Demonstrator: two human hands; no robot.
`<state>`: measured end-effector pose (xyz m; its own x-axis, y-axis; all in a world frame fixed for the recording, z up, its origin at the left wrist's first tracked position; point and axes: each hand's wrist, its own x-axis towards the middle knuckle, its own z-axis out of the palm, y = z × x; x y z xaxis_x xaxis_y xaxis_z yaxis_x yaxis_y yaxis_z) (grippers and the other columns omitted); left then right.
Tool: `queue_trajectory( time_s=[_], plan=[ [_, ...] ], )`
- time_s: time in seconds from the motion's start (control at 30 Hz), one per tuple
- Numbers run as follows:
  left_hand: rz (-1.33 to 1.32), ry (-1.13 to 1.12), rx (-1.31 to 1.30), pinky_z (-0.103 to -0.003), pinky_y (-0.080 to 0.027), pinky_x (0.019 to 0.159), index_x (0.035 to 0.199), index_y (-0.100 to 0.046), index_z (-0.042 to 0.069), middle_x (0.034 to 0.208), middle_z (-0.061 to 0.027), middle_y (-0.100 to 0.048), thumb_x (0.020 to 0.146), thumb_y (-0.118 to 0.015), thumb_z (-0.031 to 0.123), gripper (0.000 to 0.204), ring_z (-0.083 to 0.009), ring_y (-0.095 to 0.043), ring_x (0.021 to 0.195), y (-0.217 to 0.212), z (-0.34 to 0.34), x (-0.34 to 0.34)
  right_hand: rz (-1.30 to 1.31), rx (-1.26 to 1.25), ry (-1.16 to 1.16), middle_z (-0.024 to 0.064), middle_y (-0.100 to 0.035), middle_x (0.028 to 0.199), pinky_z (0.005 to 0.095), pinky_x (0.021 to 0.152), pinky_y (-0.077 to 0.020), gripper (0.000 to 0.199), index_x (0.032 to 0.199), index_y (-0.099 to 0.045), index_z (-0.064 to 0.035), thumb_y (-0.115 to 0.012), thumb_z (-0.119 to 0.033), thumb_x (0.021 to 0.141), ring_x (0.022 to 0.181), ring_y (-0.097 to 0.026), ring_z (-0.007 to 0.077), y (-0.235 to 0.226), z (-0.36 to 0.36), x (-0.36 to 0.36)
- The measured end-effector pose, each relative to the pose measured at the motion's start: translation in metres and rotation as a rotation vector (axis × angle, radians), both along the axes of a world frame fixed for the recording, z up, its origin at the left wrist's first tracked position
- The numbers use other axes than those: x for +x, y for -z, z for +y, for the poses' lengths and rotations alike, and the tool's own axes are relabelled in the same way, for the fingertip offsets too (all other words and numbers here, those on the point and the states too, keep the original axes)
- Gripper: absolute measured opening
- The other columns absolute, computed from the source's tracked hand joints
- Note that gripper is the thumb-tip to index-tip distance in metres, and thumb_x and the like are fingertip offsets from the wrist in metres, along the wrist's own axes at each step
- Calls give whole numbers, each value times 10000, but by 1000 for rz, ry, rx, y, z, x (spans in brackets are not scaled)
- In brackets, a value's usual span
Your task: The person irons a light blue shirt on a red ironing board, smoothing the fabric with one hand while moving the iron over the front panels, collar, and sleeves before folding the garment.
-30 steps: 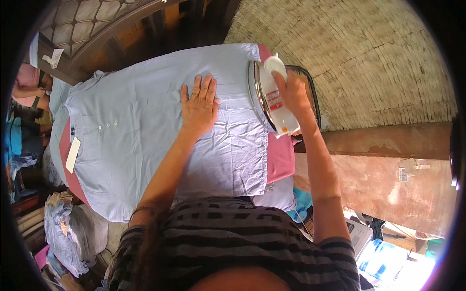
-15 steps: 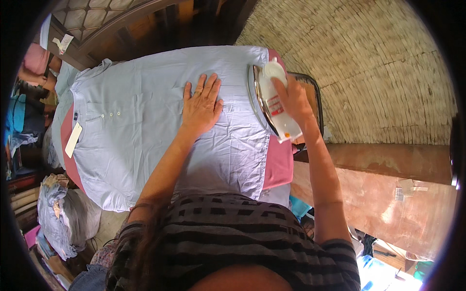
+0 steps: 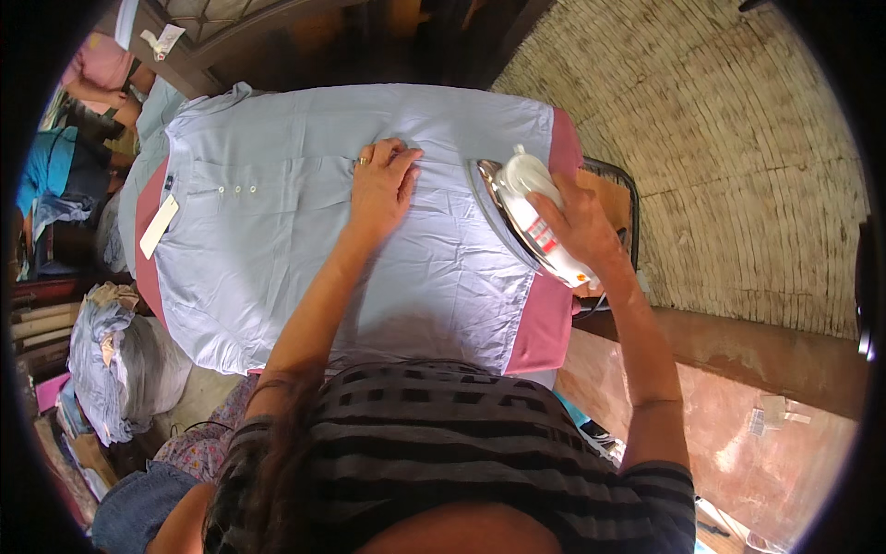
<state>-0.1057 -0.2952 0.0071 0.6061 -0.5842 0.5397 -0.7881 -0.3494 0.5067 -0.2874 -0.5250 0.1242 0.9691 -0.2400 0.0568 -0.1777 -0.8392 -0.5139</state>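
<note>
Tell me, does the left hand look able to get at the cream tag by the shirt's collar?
Probably yes: the tag lies uncovered, with only shirt fabric between it and the left hand, though the arm would likely need to swing leftward.

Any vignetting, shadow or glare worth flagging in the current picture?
Head view: the fisheye circle leaves the corners black; head view: a shadow darkens the pale-blue shirt near the striped top; head view: pale glare marks the brown board.
</note>
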Motion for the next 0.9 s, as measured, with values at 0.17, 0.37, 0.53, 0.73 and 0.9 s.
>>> queue_trajectory(
  time_s=[0.17,0.37,0.53,0.73,0.9],
  plan=[
    [7,33,-50,-446,-429,754,922,-654,115,922,-92,-589,842,-683,123,86,-329,-533,858,-2,3,19,27,-58,-120,242,-653,757,477,634,-526,383,1010,-585,-26,-728,-359,888,745,-676,429,-5,-16,-13],
    [7,53,-72,-420,-407,722,906,-590,134,895,-38,-609,855,-678,146,102,-295,-549,838,2,1,26,94,-58,-221,228,-660,761,455,638,-532,415,970,-586,-47,-751,-413,862,735,-681,411,-14,-7,14],
    [-86,79,-8,-383,-362,675,954,-557,139,873,2,-643,898,-642,135,102,-240,-576,824,-3,6,28,130,-56,-197,205,-666,765,448,636,-530,447,948,-589,-53,-779,-440,828,748,-686,404,-16,-5,33],
    [26,213,11,-363,-387,685,950,-590,141,890,1,-682,926,-616,137,35,-215,-621,713,0,11,49,87,-143,-270,181,-677,793,437,634,-529,447,940,-581,-58,-802,-423,805,747,-684,390,-15,-10,54],
    [116,251,-62,-372,-432,719,959,-627,126,922,-22,-696,926,-618,131,34,-253,-643,734,1,12,54,29,-129,-363,184,-673,787,434,627,-519,440,957,-572,-47,-801,-394,815,734,-682,380,-15,-12,76]
  ],
)
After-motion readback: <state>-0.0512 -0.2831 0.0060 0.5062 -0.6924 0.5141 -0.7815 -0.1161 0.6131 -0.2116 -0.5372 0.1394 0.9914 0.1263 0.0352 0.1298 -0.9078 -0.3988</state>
